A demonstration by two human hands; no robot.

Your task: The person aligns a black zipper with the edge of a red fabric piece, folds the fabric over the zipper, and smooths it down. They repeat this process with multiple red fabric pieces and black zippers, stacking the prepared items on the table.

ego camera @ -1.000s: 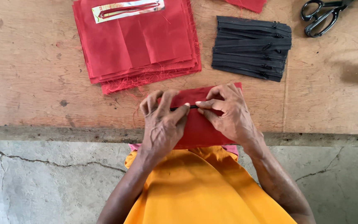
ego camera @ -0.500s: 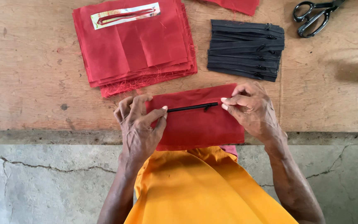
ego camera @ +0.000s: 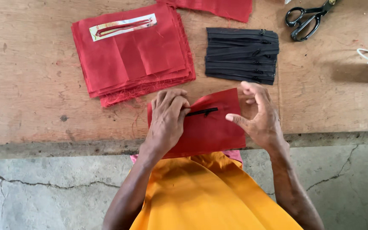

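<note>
Right hand (ego camera: 258,117) has let go of the black zipper (ego camera: 202,112), fingers spread; left hand (ego camera: 167,117) still pinches it on the red cloth (ego camera: 211,130) at the near edge of the worn wooden table (ego camera: 30,93). Cracked concrete floor (ego camera: 43,191) below.

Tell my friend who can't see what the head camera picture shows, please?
A person's left hand presses a black zipper onto a red cloth piece at a wooden table's edge, while the right hand hovers open beside it. Behind lie a red cloth stack, black zippers and scissors.
</note>
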